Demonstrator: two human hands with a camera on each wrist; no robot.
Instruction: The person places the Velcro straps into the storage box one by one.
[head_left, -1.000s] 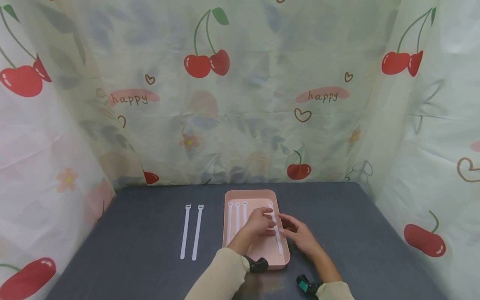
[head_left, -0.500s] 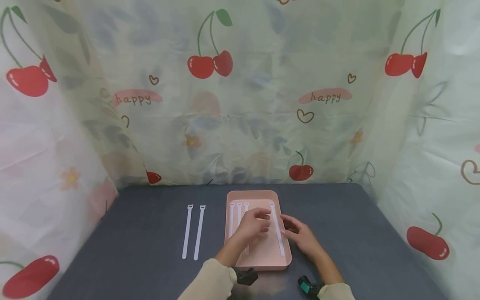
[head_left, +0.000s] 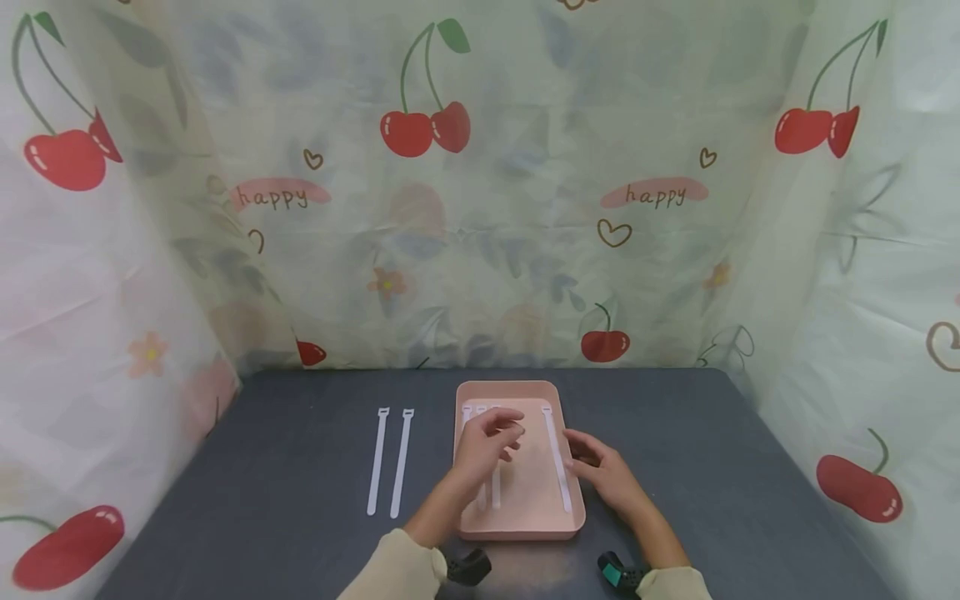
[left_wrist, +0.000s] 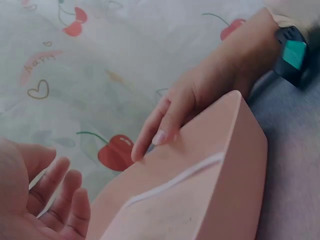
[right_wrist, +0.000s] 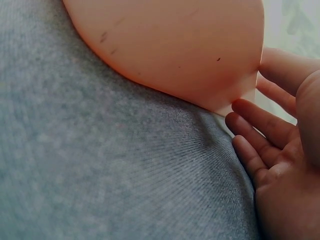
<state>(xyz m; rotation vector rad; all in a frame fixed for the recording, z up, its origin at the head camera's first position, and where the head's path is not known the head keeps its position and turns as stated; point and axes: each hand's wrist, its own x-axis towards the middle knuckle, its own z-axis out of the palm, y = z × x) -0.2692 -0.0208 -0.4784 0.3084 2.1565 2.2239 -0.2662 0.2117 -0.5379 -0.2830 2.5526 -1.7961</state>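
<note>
A pink tray [head_left: 525, 529] holds several flat white straps with slotted heads; one strap [head_left: 557, 458] lies alone along the right side, the others in a row at the left. My left hand [head_left: 476, 454] hovers over that left row, partly hiding it, with loosely bent fingers and nothing between them. In the left wrist view, the left hand [left_wrist: 42, 200] shows its palm and spread fingers beside the tray. My right hand [head_left: 611, 479] rests its fingertips at the tray's right wall. Seen from the right wrist, the relaxed fingers [right_wrist: 270, 122] touch the wall's outer side.
Two more white straps [head_left: 377, 462] [head_left: 402, 464] lie side by side on the dark grey table [head_left: 300, 483], left of the tray. A cherry-patterned curtain [head_left: 495, 275] encloses the back and sides.
My left hand has drawn back leftward from the strap at the tray's right side to above the left row. The right hand has stayed at the tray's wall.
</note>
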